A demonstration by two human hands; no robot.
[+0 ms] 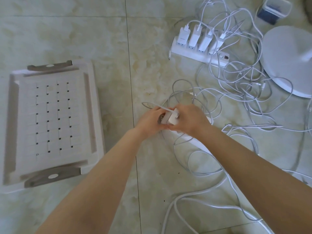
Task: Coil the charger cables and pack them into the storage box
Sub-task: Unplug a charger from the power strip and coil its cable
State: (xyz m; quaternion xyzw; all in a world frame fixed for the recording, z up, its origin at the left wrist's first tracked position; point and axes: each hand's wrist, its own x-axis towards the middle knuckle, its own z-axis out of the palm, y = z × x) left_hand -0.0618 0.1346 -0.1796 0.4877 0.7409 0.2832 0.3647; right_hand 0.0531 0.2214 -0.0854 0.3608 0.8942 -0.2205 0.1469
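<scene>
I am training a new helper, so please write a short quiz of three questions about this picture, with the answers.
1. True or false: the storage box already holds coiled cables.
2. How many chargers are plugged into the far power strip? A) two B) four C) six
3. Fill in the gap: the left hand and the right hand both grip one white ____.

Key
1. False: the box is empty.
2. B, four.
3. charger
</scene>
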